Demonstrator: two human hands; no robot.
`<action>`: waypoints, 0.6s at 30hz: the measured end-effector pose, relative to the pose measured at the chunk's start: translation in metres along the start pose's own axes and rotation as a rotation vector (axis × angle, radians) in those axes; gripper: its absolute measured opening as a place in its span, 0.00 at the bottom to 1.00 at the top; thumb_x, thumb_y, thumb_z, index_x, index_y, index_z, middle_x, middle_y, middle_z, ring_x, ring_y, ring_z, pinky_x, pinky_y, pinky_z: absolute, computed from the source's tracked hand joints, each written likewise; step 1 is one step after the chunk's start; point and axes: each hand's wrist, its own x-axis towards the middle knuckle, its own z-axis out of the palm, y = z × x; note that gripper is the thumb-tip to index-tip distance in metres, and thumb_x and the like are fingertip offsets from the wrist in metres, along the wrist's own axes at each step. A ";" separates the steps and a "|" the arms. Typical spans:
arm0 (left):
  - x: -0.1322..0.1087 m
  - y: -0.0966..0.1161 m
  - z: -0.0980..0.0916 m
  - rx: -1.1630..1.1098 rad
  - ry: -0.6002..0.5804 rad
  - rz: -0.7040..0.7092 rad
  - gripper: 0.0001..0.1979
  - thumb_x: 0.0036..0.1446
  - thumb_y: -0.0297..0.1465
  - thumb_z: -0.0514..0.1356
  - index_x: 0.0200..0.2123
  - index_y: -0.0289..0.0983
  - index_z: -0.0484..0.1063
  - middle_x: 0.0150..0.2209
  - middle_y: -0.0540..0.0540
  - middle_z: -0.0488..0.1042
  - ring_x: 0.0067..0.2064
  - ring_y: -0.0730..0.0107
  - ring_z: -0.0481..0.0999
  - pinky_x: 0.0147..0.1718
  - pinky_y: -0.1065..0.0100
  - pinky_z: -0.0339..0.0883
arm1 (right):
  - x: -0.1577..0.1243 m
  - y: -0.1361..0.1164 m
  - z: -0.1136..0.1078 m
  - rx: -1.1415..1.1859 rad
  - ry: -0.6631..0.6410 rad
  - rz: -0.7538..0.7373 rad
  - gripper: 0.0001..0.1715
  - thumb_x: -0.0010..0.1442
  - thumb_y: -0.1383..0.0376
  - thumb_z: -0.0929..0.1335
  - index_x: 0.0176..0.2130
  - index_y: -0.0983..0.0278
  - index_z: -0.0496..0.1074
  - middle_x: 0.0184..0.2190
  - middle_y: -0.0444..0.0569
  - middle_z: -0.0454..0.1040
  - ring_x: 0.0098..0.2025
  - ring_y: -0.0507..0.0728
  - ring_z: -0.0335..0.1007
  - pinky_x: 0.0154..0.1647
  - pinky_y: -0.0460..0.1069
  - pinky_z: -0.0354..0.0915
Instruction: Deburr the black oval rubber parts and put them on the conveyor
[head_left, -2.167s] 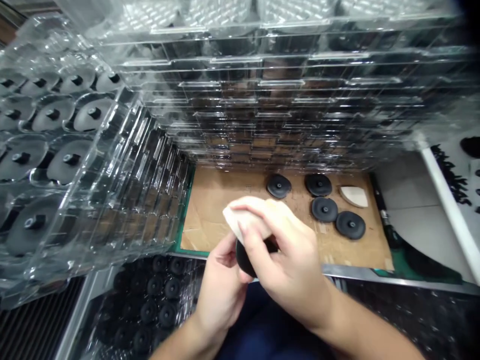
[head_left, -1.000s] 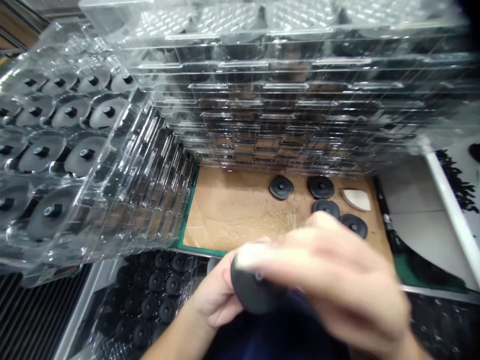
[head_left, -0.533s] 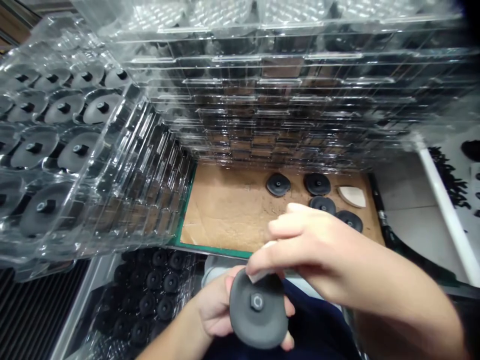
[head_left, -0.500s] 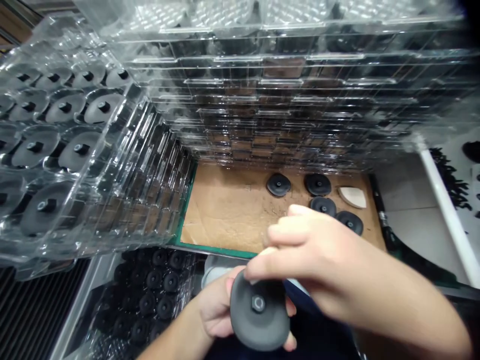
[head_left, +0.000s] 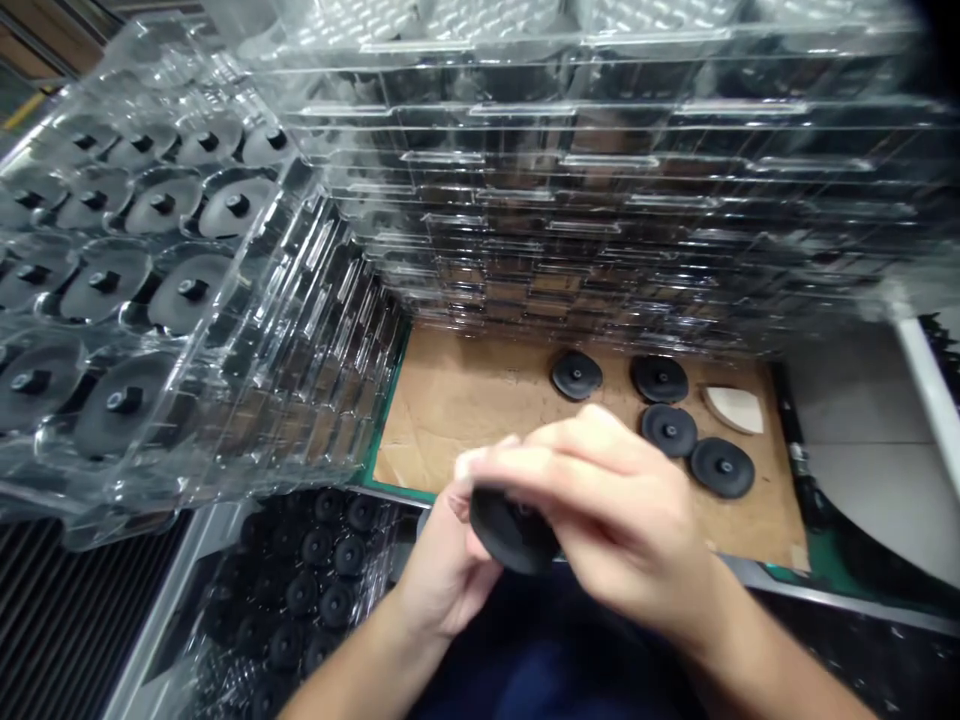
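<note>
A dark rounded disc (head_left: pixel 514 540) with a stud in its middle is held in front of my body, tilted edge-up. My left hand (head_left: pixel 450 570) grips it from the left, with its fingers partly hidden behind it. My right hand (head_left: pixel 622 500) reaches across the upper face, fingers bent over the disc and its stud; the exact contact is partly covered and blurred. Beyond my hands, several similar black discs lie on a cardboard sheet (head_left: pixel 450 400), among them a lone disc (head_left: pixel 576 375) and one at the lower right (head_left: pixel 722 467).
A clear plastic tray (head_left: pixel 187 330) full of dark discs tops the stack at left. More stacked trays (head_left: pixel 570 190) rise behind the cardboard. A pale wedge-shaped piece (head_left: pixel 735 408) lies at right. Below left sits another tray of black parts (head_left: pixel 300 595).
The disc has risen and tipped, so its face shows less. My right hand has moved down over its face and stud from the upper edge. The view has shifted slightly.
</note>
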 end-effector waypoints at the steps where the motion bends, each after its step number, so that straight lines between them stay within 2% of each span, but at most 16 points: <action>1: 0.000 0.000 0.000 -0.023 0.010 0.032 0.33 0.28 0.37 0.75 0.44 0.40 0.78 0.39 0.48 0.81 0.43 0.66 0.78 0.42 0.75 0.69 | -0.001 0.000 0.002 -0.065 0.021 0.080 0.17 0.62 0.75 0.61 0.44 0.65 0.75 0.31 0.46 0.77 0.28 0.51 0.66 0.30 0.49 0.56; 3: 0.003 0.001 -0.001 -0.057 0.053 0.092 0.32 0.26 0.35 0.76 0.43 0.44 0.78 0.39 0.52 0.82 0.40 0.73 0.78 0.38 0.81 0.69 | -0.008 -0.001 0.006 -0.207 0.067 0.177 0.16 0.61 0.75 0.63 0.46 0.68 0.74 0.30 0.48 0.76 0.27 0.52 0.66 0.30 0.50 0.56; 5: 0.007 0.001 -0.003 -0.068 0.075 0.129 0.30 0.29 0.33 0.75 0.42 0.46 0.78 0.43 0.51 0.81 0.41 0.71 0.79 0.40 0.78 0.71 | -0.021 -0.001 0.012 -0.160 0.116 0.258 0.15 0.60 0.73 0.64 0.47 0.69 0.74 0.30 0.48 0.77 0.27 0.52 0.68 0.31 0.50 0.59; 7: 0.010 0.001 -0.005 -0.079 0.070 0.140 0.29 0.32 0.33 0.75 0.43 0.46 0.77 0.45 0.49 0.80 0.44 0.65 0.79 0.42 0.72 0.72 | -0.038 0.004 0.018 0.074 0.156 0.425 0.13 0.61 0.70 0.66 0.46 0.64 0.75 0.33 0.47 0.78 0.30 0.52 0.72 0.32 0.47 0.65; 10: 0.012 0.001 -0.008 -0.112 0.074 0.125 0.28 0.34 0.34 0.74 0.44 0.44 0.77 0.46 0.48 0.80 0.45 0.63 0.79 0.42 0.72 0.73 | -0.062 0.022 0.025 0.449 0.163 0.788 0.12 0.61 0.60 0.67 0.42 0.59 0.77 0.37 0.47 0.80 0.34 0.55 0.77 0.32 0.45 0.70; 12: 0.012 0.002 -0.009 -0.125 0.077 0.094 0.29 0.35 0.34 0.74 0.45 0.43 0.76 0.46 0.46 0.80 0.46 0.62 0.79 0.42 0.72 0.72 | -0.070 0.033 0.023 0.511 0.169 0.925 0.14 0.59 0.57 0.68 0.41 0.61 0.78 0.38 0.49 0.81 0.36 0.57 0.77 0.33 0.47 0.71; 13: 0.012 0.002 -0.009 -0.130 0.074 0.084 0.29 0.35 0.34 0.74 0.45 0.43 0.76 0.47 0.45 0.79 0.46 0.61 0.79 0.42 0.72 0.73 | -0.069 0.035 0.020 0.472 0.184 0.942 0.14 0.59 0.57 0.68 0.41 0.61 0.78 0.39 0.49 0.81 0.37 0.57 0.77 0.34 0.48 0.71; 15: 0.012 0.001 -0.007 -0.129 0.067 0.078 0.30 0.35 0.34 0.74 0.46 0.42 0.75 0.47 0.44 0.79 0.46 0.60 0.79 0.42 0.71 0.73 | -0.059 0.031 0.014 0.316 0.234 0.866 0.13 0.59 0.59 0.69 0.43 0.59 0.78 0.40 0.48 0.80 0.38 0.57 0.76 0.34 0.47 0.71; 18: 0.010 -0.001 -0.006 -0.111 0.068 0.085 0.30 0.36 0.33 0.73 0.47 0.41 0.75 0.47 0.44 0.79 0.46 0.63 0.78 0.40 0.74 0.73 | -0.033 0.010 0.012 0.072 0.313 0.570 0.15 0.61 0.65 0.66 0.48 0.56 0.74 0.44 0.47 0.78 0.40 0.55 0.74 0.35 0.48 0.69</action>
